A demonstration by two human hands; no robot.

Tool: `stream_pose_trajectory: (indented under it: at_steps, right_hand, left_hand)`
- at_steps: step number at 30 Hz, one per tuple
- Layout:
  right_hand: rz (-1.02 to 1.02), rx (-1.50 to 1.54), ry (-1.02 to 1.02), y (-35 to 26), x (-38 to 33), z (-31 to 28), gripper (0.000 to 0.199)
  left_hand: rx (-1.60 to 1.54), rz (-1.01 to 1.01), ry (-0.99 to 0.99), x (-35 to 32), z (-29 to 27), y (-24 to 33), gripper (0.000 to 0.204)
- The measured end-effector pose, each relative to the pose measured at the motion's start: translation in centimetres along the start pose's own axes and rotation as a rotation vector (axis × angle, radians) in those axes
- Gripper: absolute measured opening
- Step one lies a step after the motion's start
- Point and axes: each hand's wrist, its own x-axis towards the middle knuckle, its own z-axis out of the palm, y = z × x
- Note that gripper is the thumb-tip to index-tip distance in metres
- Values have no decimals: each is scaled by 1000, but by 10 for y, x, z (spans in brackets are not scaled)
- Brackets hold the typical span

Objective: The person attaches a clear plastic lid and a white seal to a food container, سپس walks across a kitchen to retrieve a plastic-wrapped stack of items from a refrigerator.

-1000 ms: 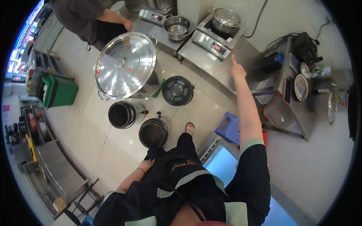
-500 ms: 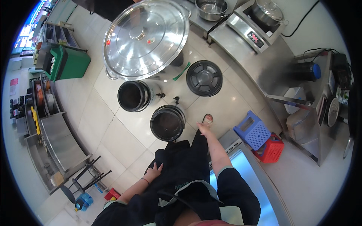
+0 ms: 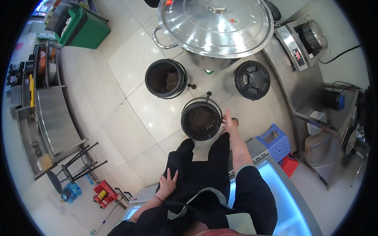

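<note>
My right hand [image 3: 228,121] reaches down to the near open bucket [image 3: 201,137], fingers stretched out beside its right rim; whether they touch it I cannot tell. This round bucket has a black rim, a raised wire-like handle and a small tap [image 3: 209,94] on its far side. Its inside looks dark brown and shiny. On my left thigh rests my left hand [image 3: 167,185], fingers spread, holding nothing. Farther left stands a second open bucket [image 3: 153,80], brown inside, with its own tap [image 3: 192,86]. A third bucket's black lid [image 3: 252,80] is at the right.
A large steel pot with a domed lid [image 3: 216,27] looms at the far side. Steel counters with an induction cooker [image 3: 293,49] run along the right, near a blue stool [image 3: 277,145] and a red stool [image 3: 288,164]. A green bin [image 3: 86,29] stands far left. Behind me is a lit glass-topped cabinet [image 3: 275,196].
My right hand has gone from near my knee to the near bucket's right rim. The view has shifted, so buckets and pot sit farther right. The left hand's fingers have spread on the thigh.
</note>
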Motion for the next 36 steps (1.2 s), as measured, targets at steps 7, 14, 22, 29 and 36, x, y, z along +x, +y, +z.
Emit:
stream_pose_trajectory:
  at_steps: [7,14,22,29,36]
  right_hand:
    - [-393,-461,341,8,-31,35,81]
    - [-943,-1042,823,44,-72,107,32]
    - [-500,-1359,-10,13,-51,145,37]
    - [-282,-1259,-64,-29,-56,139,25]
    - [-220,-1322,16,-64,-66,130,25]
  left_hand:
    - [-131,18,34,-15,28,-38,59]
    - [-133,40,-9,-18,33,-37,56]
    - [-86,21,6,-13,22,-42,57]
    - [-273,-56,-267,-7,8,-48,59]
    - [-351,-33,-282,-5,1,-59,68]
